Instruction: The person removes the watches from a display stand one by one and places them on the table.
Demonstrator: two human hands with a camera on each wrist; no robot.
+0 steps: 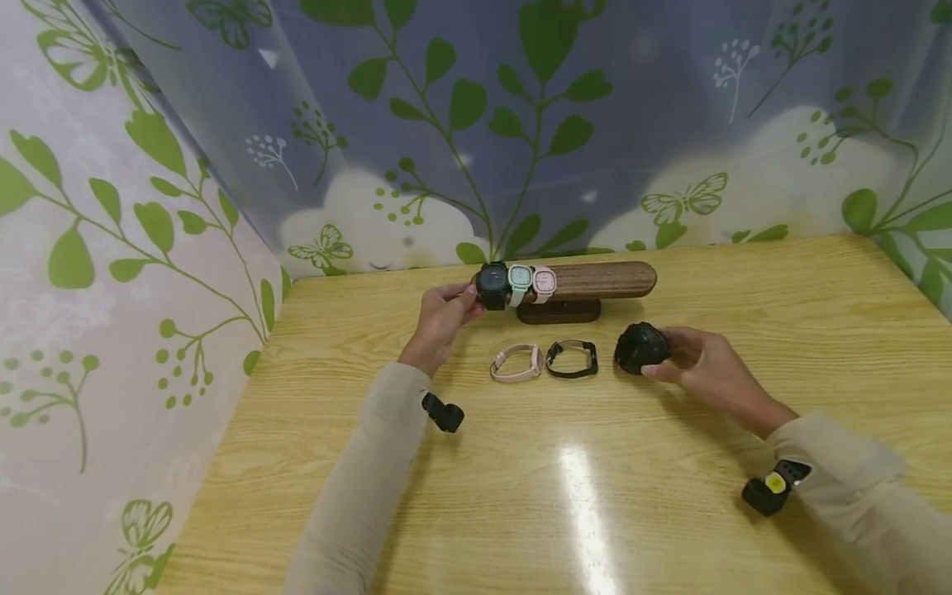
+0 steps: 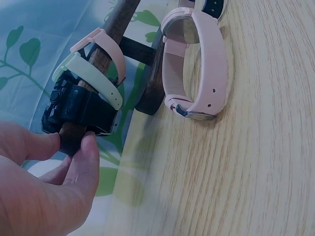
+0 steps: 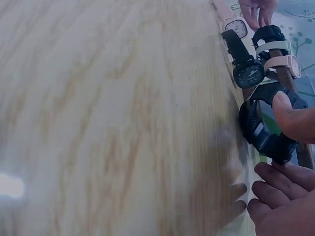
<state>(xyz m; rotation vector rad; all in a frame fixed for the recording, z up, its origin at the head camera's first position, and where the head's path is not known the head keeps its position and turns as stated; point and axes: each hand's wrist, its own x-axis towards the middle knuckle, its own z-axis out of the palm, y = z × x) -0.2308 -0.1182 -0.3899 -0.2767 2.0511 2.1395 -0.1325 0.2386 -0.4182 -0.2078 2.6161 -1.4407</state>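
A dark wooden watch stand (image 1: 606,279) carries a chunky black watch (image 1: 492,285), a mint-green watch (image 1: 520,279) and a pink watch (image 1: 545,283) side by side at its left end. My left hand (image 1: 440,322) pinches the tip of the stand's bar (image 2: 72,137) between thumb and fingers, right beside the black watch. Over the table at right, my right hand (image 1: 706,368) holds another bulky black watch (image 1: 642,348) by its strap, thumb on one side and fingers on the other. This watch's strap forms a closed loop in the right wrist view.
In front of the stand, a pale pink watch (image 1: 516,364) and a slim black watch (image 1: 572,359) lie on the wooden table (image 1: 491,496). A leaf-patterned curtain (image 1: 461,165) hangs behind the table, with another patterned cloth (image 1: 134,273) at left.
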